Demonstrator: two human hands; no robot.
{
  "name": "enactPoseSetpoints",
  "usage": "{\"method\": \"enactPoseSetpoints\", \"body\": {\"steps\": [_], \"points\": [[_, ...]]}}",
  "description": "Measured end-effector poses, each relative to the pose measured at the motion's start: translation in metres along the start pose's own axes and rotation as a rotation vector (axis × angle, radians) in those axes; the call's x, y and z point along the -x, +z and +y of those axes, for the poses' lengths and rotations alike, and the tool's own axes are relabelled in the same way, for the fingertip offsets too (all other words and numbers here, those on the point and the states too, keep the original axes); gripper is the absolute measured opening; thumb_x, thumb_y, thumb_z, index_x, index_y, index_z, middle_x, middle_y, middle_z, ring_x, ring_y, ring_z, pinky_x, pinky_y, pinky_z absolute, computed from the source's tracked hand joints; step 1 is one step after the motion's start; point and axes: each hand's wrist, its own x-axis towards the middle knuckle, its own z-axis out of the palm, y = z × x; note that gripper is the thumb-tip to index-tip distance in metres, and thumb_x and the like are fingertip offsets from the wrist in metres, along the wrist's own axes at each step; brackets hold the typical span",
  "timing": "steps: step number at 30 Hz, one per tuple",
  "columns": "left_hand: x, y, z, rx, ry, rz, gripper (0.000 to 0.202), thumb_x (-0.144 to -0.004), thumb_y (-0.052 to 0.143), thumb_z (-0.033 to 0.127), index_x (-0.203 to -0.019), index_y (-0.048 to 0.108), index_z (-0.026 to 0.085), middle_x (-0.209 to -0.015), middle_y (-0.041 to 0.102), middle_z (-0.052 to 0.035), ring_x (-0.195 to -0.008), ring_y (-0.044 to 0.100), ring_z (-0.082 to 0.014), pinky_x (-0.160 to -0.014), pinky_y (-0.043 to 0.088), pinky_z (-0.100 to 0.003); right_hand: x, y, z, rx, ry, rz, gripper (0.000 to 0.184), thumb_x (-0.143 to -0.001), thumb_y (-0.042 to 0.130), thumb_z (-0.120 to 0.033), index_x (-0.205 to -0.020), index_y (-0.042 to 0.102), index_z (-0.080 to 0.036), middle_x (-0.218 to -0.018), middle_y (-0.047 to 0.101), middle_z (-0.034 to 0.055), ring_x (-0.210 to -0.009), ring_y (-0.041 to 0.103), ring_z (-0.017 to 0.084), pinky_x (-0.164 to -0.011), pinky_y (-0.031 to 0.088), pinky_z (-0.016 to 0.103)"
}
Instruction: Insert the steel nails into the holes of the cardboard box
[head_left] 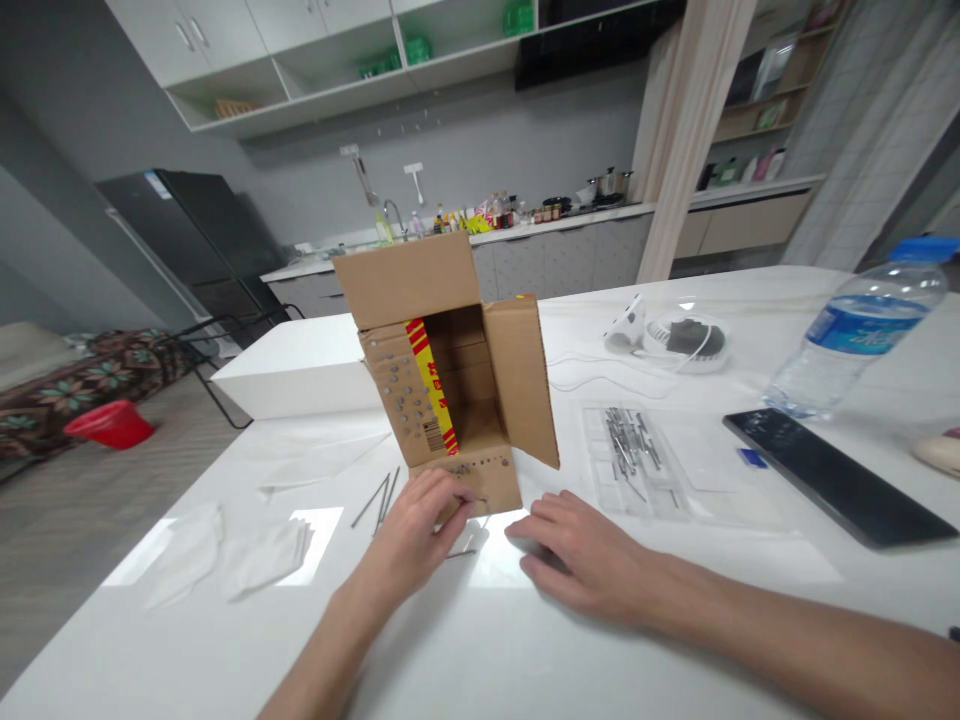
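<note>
An opened cardboard box [521, 385] stands on the white table, its flaps spread. Many grey nail heads [405, 405] dot its left flap, and a row of holes or heads marks the bottom flap [499, 490]. Over the left part of that bottom flap is my left hand [424, 525], thumb and forefinger closed together; what they pinch is too small to make out. My right hand [577, 555] rests on the table just right of the flap, thumb and fingers apart, holding nothing. Several long nails [384, 500] lie beside my left hand, and another nail [461, 553] lies below it.
A clear plastic case [637, 455] with loose nails sits at the right. Beyond it are a black phone-like slab [832, 475], a water bottle [855, 330] and a white round holder [686, 343] with a cable. White tissues [266, 555] lie left; a white block [300, 375] stands behind.
</note>
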Motion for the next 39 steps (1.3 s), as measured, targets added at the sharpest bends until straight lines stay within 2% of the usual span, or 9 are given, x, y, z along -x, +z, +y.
{"method": "enactPoseSetpoints", "body": {"steps": [7, 15, 23, 26, 29, 34, 39], "points": [[0.0, 0.0, 0.003, 0.078, -0.007, -0.061, 0.013, -0.096, 0.053, 0.016, -0.097, 0.066, 0.021, -0.094, 0.069, -0.0051, -0.091, 0.066, -0.0187, -0.081, 0.054, -0.032, -0.001, -0.001, -0.001, -0.003, -0.004, 0.001, 0.015, -0.094, 0.055, -0.022, -0.104, 0.065, -0.018, -0.09, 0.063, 0.0053, -0.088, 0.056, 0.021, -0.082, 0.04, 0.037], [0.001, 0.007, -0.001, 0.021, 0.066, -0.104, 0.016, -0.098, 0.057, 0.023, -0.103, 0.072, 0.021, -0.097, 0.072, -0.0058, -0.092, 0.068, -0.02, -0.084, 0.055, -0.034, -0.002, -0.002, -0.001, -0.014, -0.002, 0.0, 0.017, -0.094, 0.055, -0.021, -0.106, 0.066, -0.018, -0.092, 0.064, 0.0063, -0.09, 0.057, 0.022, -0.085, 0.041, 0.037], [0.0, 0.009, 0.001, 0.004, 0.19, 0.046, 0.015, -0.097, 0.061, 0.028, -0.088, 0.069, 0.019, -0.077, 0.071, -0.0015, -0.073, 0.065, -0.0163, -0.07, 0.051, -0.03, -0.002, -0.001, -0.001, -0.025, -0.008, 0.006, 0.022, -0.093, 0.055, -0.021, -0.112, 0.067, -0.019, -0.092, 0.064, 0.0057, -0.09, 0.057, 0.022, -0.084, 0.04, 0.037], [-0.002, 0.005, 0.006, -0.009, 0.15, 0.082, 0.02, -0.098, 0.058, 0.025, -0.079, 0.063, 0.019, -0.069, 0.066, 0.0003, -0.067, 0.062, -0.0149, -0.066, 0.049, -0.028, -0.001, -0.001, -0.001, -0.018, -0.007, 0.006, 0.021, -0.094, 0.055, -0.022, -0.111, 0.067, -0.019, -0.092, 0.064, 0.0059, -0.09, 0.056, 0.022, -0.084, 0.04, 0.037], [-0.002, 0.001, 0.01, 0.005, 0.103, 0.11, 0.02, -0.099, 0.054, 0.02, -0.08, 0.06, 0.019, -0.071, 0.067, 0.0003, -0.067, 0.064, -0.0143, -0.066, 0.05, -0.027, -0.001, -0.001, -0.001, -0.02, 0.004, 0.006, 0.022, -0.094, 0.054, -0.022, -0.111, 0.067, -0.019, -0.092, 0.064, 0.0059, -0.09, 0.057, 0.021, -0.084, 0.04, 0.037], [-0.001, 0.0, 0.011, 0.062, 0.11, 0.122, 0.017, -0.096, 0.055, 0.015, -0.08, 0.057, 0.021, -0.09, 0.077, -0.0001, -0.082, 0.071, -0.0141, -0.074, 0.053, -0.026, -0.001, 0.0, -0.001, -0.024, 0.001, 0.005, 0.02, -0.093, 0.054, -0.021, -0.108, 0.067, -0.018, -0.09, 0.063, 0.0053, -0.089, 0.056, 0.021, -0.084, 0.04, 0.037], [-0.001, 0.001, 0.011, 0.038, 0.12, 0.123, 0.029, -0.095, 0.055, 0.015, -0.068, 0.048, 0.021, -0.075, 0.075, 0.0033, -0.067, 0.067, -0.0124, -0.073, 0.052, -0.028, -0.001, -0.001, -0.001, -0.013, 0.002, 0.007, 0.016, -0.093, 0.054, -0.02, -0.103, 0.066, -0.018, -0.088, 0.062, 0.0048, -0.086, 0.055, 0.02, -0.082, 0.039, 0.036]]}}
